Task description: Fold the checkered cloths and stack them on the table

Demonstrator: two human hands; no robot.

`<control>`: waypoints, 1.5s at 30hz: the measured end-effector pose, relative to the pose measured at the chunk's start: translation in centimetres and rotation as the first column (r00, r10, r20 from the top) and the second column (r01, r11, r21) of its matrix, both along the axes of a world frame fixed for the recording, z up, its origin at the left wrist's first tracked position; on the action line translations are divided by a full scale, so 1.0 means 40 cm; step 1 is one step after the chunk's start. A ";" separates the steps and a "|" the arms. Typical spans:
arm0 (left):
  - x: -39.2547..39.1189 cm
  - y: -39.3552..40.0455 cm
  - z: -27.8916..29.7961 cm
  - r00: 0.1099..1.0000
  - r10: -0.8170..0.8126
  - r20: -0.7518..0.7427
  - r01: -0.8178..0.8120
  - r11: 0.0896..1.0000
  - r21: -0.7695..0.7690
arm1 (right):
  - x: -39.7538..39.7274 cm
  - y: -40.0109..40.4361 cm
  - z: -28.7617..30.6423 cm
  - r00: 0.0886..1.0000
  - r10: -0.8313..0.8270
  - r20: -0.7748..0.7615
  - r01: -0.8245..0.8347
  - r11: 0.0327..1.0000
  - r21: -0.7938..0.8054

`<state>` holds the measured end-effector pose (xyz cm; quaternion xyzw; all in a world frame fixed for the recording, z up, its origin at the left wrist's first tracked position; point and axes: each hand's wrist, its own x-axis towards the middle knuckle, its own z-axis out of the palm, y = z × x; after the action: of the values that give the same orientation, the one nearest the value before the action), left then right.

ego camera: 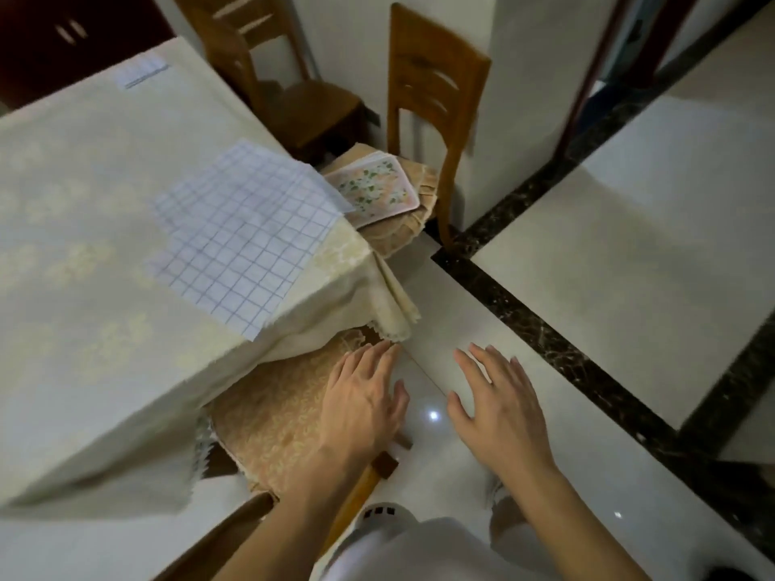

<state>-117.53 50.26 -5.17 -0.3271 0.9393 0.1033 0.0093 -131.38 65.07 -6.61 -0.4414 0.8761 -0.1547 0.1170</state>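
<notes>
White cloth with a blue check (247,228) lies near the corner of the bench (84,245), well apart from both hands and farther from the person, one corner reaching past the bench edge. Its layers overlap; how many checkered cloths there are cannot be told. Three wooden chairs show: one cushioned seat (276,417) under the left hand, one (436,102) carrying a floral cushion (373,190), one (268,77) behind. Left hand (360,404) and right hand (495,408) hover with fingers spread and straight, gripping nothing, over the glossy tiled floor (629,245).
</notes>
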 end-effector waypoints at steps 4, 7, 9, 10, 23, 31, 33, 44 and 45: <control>-0.117 0.041 0.031 0.988 0.155 -0.005 -0.155 0.988 -0.012 | -0.159 -0.006 0.022 0.990 0.142 0.009 -0.141 0.990 -0.013; -0.204 0.061 0.044 0.966 0.257 -0.027 -0.257 0.966 0.002 | -0.265 -0.018 0.039 0.969 0.247 -0.006 -0.247 0.969 -0.018; -0.249 0.066 0.049 0.947 0.317 -0.046 -0.317 0.948 0.012 | -0.324 -0.036 0.040 0.954 0.299 -0.008 -0.299 0.954 -0.024; -0.265 0.068 0.052 0.939 0.340 -0.051 -0.340 0.940 0.008 | -0.347 -0.048 0.042 0.947 0.321 -0.005 -0.321 0.947 -0.025; -0.279 -0.050 0.029 0.789 0.608 -0.087 -0.613 0.790 -0.033 | -0.432 -0.352 0.027 0.782 0.623 -0.031 -0.624 0.780 -0.046; -0.252 -0.283 -0.023 0.685 0.716 -0.134 -0.723 0.691 0.000 | -0.391 -0.676 0.010 0.650 0.756 -0.072 -0.758 0.653 0.012; -0.240 -0.344 -0.032 0.659 0.736 -0.156 -0.742 0.670 0.026 | -0.376 -0.760 0.008 0.625 0.777 -0.082 -0.778 0.628 0.021; -0.166 -0.597 -0.077 0.555 0.819 -0.145 -0.820 0.568 0.066 | -0.322 -1.092 -0.019 0.544 0.836 -0.074 -0.835 0.548 0.048; -0.161 -0.614 -0.085 0.547 0.824 -0.144 -0.826 0.560 0.066 | -0.324 -1.112 -0.027 0.536 0.841 -0.072 -0.840 0.540 0.048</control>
<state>-123.98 25.70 -8.59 -0.7202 0.6739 0.1167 -0.1164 -144.35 20.60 -7.68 -0.8132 0.5617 -0.0570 0.1408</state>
